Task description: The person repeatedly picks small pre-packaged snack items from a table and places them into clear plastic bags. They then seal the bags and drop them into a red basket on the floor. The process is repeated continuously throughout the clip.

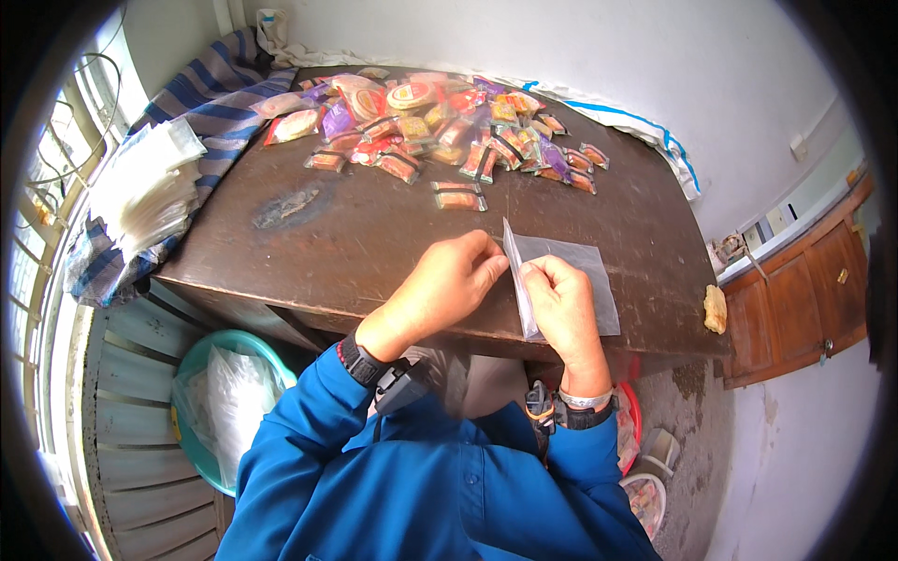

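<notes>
Between finger and thumb, my right hand (561, 298) pinches a clear plastic bag (593, 277) by its folded left side. The bag lies flat and looks empty, near the front edge of the brown wooden table (337, 259). My left hand (456, 270) has its thumb and forefinger close together at the bag's upper left edge; whether they grip the film is hard to see. Just beyond my hands lies a single wrapped snack pack (459, 196) with a dark band. Behind it is a loose heap of packaged snacks (435, 126) in clear, purple and yellow wrappers.
At the left, a stack of clear bags (151, 186) rests on a striped cloth (217, 105). Below stands a teal basin (186, 421) holding plastic bags. A red tub (635, 424) and a white bucket (659, 501) sit on the floor at right. White sheeting (631, 126) edges the table.
</notes>
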The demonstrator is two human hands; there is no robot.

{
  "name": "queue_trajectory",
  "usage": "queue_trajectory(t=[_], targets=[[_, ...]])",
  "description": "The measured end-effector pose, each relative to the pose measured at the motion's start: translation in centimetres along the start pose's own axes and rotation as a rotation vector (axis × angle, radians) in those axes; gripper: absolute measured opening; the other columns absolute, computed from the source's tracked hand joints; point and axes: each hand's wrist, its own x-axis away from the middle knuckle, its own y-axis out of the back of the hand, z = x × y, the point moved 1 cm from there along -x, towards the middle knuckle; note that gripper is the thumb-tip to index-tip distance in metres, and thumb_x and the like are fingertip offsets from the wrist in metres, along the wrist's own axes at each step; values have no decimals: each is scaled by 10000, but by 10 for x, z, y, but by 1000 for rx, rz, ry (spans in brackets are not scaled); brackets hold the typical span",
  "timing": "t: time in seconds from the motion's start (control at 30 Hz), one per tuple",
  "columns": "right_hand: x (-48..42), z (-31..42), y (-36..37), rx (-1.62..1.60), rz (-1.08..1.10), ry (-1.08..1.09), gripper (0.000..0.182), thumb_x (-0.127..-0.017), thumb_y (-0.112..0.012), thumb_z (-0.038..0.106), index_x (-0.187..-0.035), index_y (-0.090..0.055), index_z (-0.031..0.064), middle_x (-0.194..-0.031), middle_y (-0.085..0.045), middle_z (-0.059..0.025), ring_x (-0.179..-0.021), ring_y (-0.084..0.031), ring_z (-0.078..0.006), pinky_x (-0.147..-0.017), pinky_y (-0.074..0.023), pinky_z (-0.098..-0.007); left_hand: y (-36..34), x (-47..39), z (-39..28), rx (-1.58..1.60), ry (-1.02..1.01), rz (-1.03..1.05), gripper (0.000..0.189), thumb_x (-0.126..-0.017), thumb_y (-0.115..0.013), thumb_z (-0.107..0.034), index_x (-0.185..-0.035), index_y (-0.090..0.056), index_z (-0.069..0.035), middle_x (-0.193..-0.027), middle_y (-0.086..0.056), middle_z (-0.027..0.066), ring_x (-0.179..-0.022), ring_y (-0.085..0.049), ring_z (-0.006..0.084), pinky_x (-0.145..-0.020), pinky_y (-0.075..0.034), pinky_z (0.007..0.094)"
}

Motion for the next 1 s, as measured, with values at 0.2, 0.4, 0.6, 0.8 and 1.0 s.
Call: queue_trajectory(t=[0.2,0.4,0.6,0.8,1.0], targets=[[-2,-3,-7,-83,-15,85,149,-991,-666,86,-915,-688,-40,-683,-613,-17,-662,-520,-61,-589,-456,-279,-2,-7,-3,-38,85,67,280,-966,-679,-260,-1020,-700,14,-868,-718,201,-801,-705,275,-743,-552,404],[-5,-18,-10,-211,-184,44,144,-994,-670,82,-887,-676,-14,-703,-602,28,-674,-512,-43,-586,-448,-264,-3,-9,6,-116,53,-13,231,-908,-680,-204,-988,-678,13,-874,-704,246,-831,-715,392,-751,-555,448],[0,-9,-11,-89,-71,98,158,-959,-733,84,-860,-659,-14,-699,-649,-11,-644,-555,-55,-591,-477,-273,-1,-9,-2,-179,34,26,211,-892,-692,-180,-958,-647,15,-883,-694,269,-879,-692,472,-750,-553,489],[0,-9,-10,-153,-109,59,140,-974,-719,63,-869,-658,-6,-725,-611,37,-666,-517,-26,-597,-449,-235,33,-31,-5,-397,-194,118,185,-915,-711,-155,-1054,-698,-33,-1111,-714,220,-1075,-675,419,-910,-544,472],[0,-13,-12,-139,-118,82,137,-939,-735,88,-863,-666,-4,-728,-679,-80,-646,-609,-121,-626,-508,-305,49,-68,33,-717,-176,209,349,-896,-688,-131,-1240,-703,-72,-1359,-640,121,-1288,-573,356,-1103,-450,440]])
